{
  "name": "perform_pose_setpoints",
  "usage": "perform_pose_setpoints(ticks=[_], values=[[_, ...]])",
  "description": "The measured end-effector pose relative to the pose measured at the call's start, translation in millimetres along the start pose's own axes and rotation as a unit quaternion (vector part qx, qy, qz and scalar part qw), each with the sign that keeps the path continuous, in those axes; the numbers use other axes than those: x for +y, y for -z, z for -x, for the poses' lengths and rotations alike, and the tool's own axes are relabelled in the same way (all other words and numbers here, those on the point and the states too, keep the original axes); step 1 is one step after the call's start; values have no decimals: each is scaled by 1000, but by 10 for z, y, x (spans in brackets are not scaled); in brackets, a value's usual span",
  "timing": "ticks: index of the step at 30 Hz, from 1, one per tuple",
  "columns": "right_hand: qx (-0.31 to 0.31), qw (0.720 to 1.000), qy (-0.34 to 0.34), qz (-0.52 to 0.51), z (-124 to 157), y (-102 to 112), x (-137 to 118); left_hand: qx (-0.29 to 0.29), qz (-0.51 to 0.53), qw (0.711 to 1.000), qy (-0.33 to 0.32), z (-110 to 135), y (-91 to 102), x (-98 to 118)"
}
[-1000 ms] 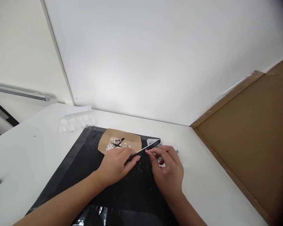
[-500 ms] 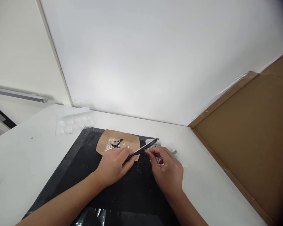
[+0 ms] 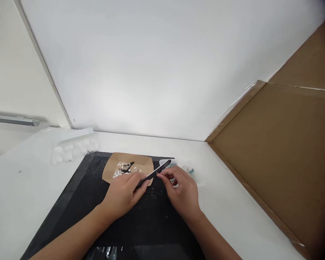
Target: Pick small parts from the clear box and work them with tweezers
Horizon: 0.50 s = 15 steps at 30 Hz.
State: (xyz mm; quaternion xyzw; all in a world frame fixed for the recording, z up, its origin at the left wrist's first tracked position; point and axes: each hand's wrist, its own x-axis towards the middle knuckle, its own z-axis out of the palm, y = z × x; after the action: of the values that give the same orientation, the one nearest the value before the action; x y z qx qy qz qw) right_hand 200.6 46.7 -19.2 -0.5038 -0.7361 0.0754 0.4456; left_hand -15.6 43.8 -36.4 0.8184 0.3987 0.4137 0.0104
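1. Left hand [image 3: 121,193]: the fingers are clamped on the lower left end of a black strip [image 3: 159,170], with the thumb on the near side and the other fingers on the far side.
2. Black strip: held at a slant above the black mat [image 3: 78,207], its free end pointing up and to the right. A white edge runs along its upper side. In view, it crosses the right margin of the brown sheet [image 3: 108,171].
3. Right hand [image 3: 182,193]: the thumb and index finger are brought close together at the near side of the black strip, around its middle. Whether they grip a small piece (the tips are too small to read) cannot be told.
4. Brown sheet: lies on the far part of the black mat, partly covered by the left hand. It bears white bits [image 3: 117,174] and black scraps [image 3: 128,168].
5. White container [image 3: 164,162]: located behind the free end of the black strip and partly hidden by the right hand. A teal piece [image 3: 191,171] shows just beyond that hand.
6. Desk [image 3: 224,209]: carries the black mat and, at the far left, clear packaging [image 3: 76,148].
7. Cardboard panel [image 3: 276,151]: borders the desk on the right.
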Motion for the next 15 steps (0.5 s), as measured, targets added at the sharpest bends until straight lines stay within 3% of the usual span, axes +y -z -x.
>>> perform_pose_setpoints(ticks=[7, 15], values=[[48, 996, -78, -5, -87, 118, 95, -17, -2, 1000, -5, 0, 6, 12], [15, 999, 28, -27, -4, 7, 28, -1, -7, 1000, -13, 16, -18, -20]])
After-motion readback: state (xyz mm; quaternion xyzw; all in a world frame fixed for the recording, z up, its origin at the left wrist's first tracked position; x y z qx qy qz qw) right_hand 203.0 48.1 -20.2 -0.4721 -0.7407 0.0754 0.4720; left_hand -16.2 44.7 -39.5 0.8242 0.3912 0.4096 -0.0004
